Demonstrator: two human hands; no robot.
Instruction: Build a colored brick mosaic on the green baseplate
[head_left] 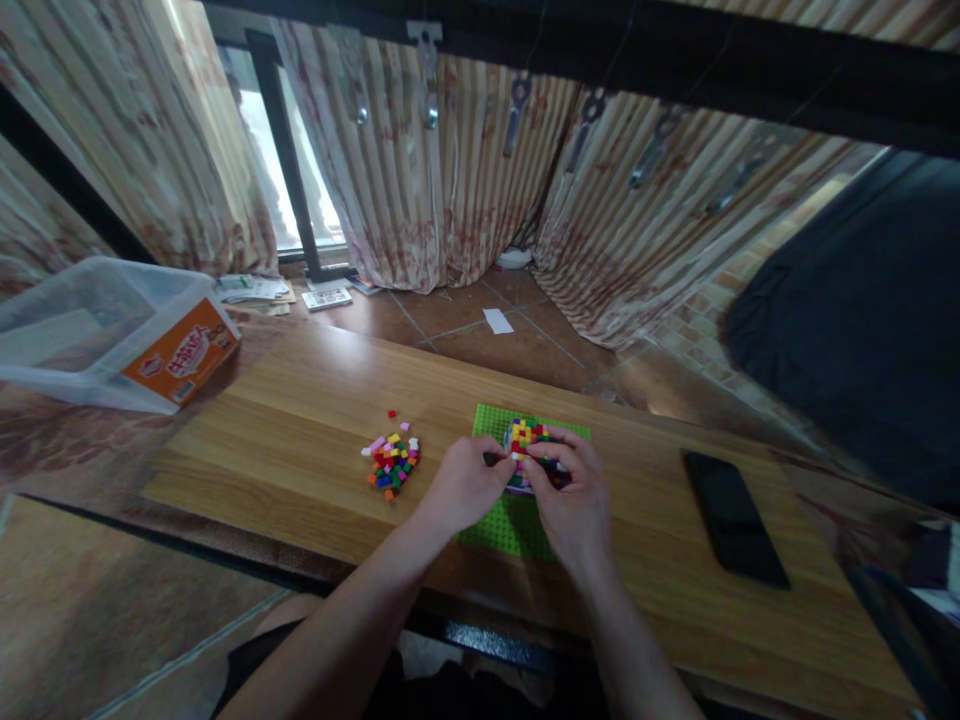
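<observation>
A green studded baseplate (pixel 499 530) lies on the wooden table. On it stands a small build of multicoloured toy bricks (pixel 527 432), yellow, red and other colours showing on top. My left hand (pixel 471 482) is closed at the build's left side, thumb and forefinger pressed to its near edge. From the right, my right hand (pixel 576 495) curls round the build, its thumb meeting the left fingertips at a pale brick. The fingers hide much of the build's front and right side. Left of the baseplate lies a pile of loose toy bricks (pixel 391 462) in mixed colours.
A black phone (pixel 733 518) rests on the right of the wooden table (pixel 300 440). At the far left sits a clear plastic bin (pixel 112 380) with an orange label. Papers (pixel 255 290) lie behind the table. A dark bar with hanging metal hooks (pixel 427 80) crosses overhead.
</observation>
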